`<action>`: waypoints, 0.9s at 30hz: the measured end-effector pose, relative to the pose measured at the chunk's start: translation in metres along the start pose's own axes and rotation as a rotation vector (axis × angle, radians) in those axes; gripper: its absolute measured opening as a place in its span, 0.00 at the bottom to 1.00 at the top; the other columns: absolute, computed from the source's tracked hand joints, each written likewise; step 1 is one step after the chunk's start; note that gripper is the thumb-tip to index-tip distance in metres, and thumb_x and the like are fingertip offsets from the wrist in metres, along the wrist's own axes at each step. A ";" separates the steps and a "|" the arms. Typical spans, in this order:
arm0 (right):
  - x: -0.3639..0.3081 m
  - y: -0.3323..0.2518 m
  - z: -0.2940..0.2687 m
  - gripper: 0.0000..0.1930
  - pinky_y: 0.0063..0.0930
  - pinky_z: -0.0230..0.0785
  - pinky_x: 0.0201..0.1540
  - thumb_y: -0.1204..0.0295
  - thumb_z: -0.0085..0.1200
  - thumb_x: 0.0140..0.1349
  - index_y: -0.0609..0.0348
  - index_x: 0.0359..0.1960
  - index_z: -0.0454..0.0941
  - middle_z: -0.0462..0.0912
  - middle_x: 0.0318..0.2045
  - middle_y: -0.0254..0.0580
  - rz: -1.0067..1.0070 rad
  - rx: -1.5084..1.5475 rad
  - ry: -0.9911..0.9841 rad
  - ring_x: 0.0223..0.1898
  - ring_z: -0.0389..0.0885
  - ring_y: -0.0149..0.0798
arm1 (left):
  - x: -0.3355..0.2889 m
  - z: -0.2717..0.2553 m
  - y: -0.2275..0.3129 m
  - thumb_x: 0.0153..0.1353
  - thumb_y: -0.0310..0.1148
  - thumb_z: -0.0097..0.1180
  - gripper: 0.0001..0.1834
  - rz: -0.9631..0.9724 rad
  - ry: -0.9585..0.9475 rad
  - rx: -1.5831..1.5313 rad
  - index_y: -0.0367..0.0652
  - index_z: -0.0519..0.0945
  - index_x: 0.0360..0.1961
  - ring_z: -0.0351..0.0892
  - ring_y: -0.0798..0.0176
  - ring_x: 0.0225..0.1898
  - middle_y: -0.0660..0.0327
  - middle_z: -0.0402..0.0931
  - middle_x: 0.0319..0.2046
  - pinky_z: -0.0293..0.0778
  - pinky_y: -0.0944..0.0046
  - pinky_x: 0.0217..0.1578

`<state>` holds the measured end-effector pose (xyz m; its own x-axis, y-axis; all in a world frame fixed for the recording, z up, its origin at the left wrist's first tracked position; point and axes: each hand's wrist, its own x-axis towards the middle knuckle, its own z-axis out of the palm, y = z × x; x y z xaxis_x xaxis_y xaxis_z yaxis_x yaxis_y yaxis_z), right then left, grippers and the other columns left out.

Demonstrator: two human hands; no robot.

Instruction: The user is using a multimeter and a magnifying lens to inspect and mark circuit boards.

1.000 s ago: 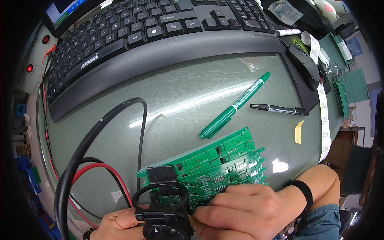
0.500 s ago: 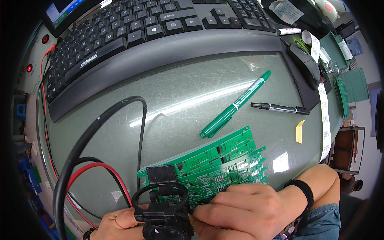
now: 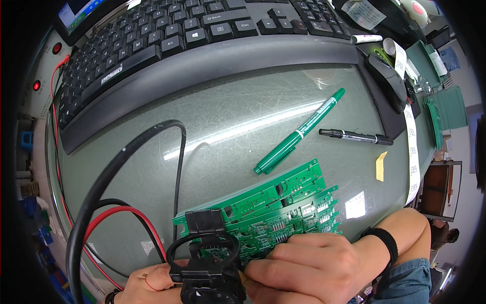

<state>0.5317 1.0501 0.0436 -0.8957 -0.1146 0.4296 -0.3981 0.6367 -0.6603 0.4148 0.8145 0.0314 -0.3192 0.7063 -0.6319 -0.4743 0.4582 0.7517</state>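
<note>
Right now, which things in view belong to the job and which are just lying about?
Likely job things:
overlapping green circuit boards, by the right hand
black plastic ringed device, by the left hand

Seemingly lying about:
green capped marker
slim black pen
small yellow scrap
black plastic keyboard
rounded black mouse

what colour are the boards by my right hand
The boards are green, seen best in the head view.

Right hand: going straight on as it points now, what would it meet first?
Likely the black ringed device, just left of the right hand, though the device may sit higher; depth is unclear.
</note>
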 end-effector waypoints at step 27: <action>0.034 -0.035 -0.060 0.20 0.39 0.74 0.36 0.61 0.62 0.55 0.56 0.43 0.69 0.80 0.45 0.48 -0.146 -0.276 -0.106 0.38 0.81 0.51 | -0.008 0.005 0.045 0.57 0.39 0.44 0.21 0.921 -0.278 0.681 0.40 0.79 0.47 0.77 0.48 0.44 0.53 0.79 0.48 0.72 0.54 0.47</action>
<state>0.5273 1.0697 0.1179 -0.8548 -0.2892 0.4310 -0.4680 0.7886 -0.3990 0.4006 0.8318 0.0713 -0.0832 0.9759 0.2018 0.4043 -0.1521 0.9019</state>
